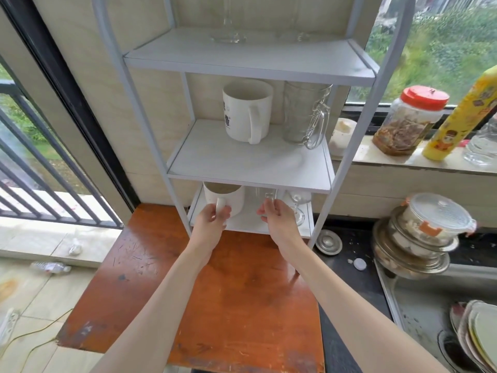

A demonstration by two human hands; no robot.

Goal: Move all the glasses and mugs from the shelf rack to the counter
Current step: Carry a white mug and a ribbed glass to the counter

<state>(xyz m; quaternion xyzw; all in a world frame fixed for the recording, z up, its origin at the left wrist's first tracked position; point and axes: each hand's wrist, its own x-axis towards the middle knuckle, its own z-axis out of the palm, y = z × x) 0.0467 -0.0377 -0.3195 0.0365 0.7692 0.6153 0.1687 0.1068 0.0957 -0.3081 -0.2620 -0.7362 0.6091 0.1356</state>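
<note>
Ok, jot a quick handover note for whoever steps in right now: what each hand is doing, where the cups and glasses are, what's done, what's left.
Left hand: closed on the handle of the white mug on the bottom shelf.
Right hand: fingers at the clear glass on the bottom shelf; a firm grip cannot be told.
Also on the bottom shelf: a stemmed glass.
Middle shelf: a white mug and a glass mug.
Top shelf: two stemmed glasses, bases only visible.
Done: nothing on the wooden counter yet.
Left: all seven pieces.
</note>
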